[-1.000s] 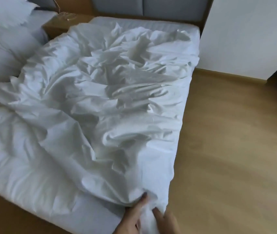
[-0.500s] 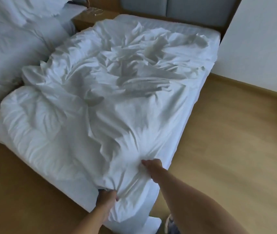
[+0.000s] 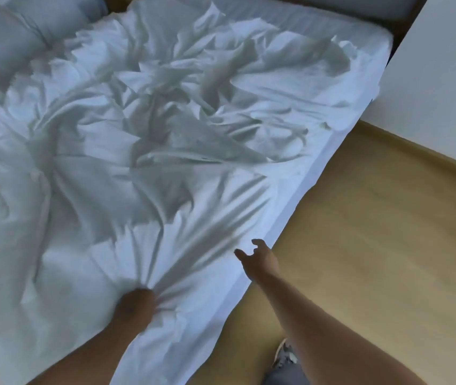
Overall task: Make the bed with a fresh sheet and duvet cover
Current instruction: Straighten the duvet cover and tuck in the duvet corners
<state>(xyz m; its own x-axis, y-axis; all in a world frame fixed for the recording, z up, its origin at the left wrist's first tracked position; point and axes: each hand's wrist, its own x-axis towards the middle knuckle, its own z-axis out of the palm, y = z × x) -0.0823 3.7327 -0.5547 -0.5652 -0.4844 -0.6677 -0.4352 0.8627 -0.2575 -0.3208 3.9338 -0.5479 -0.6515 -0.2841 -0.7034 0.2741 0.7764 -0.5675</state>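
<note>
Head view puts the white cloth (image 3: pixel 165 120) over most of the bed (image 3: pixel 299 201), crumpled in ridges toward the far end and drawn into a fan of tight creases near you; whether it is the sheet or the duvet cover cannot be told. Your left hand (image 3: pixel 135 304) grips a bunch of it near the foot, fingers buried in the gather. Your right hand (image 3: pixel 260 257) holds nothing: its fingers are spread and loosely bent, just beside the bed's right edge and above the floor (image 3: pixel 387 259). Expect the cloth to be light, limp and not at all fragile. It will likely slide easily over the bedding under it and bunch wherever you pull from a single point, as the creases suggest. You would probably do better to take it at the hem or a corner, hands well apart, than in the middle. By count: one cloth, one bed, two hands, one shoe (image 3: pixel 283 354) by the bed, and pillows (image 3: pixel 13 37) at the upper left, too merged to number.
</note>
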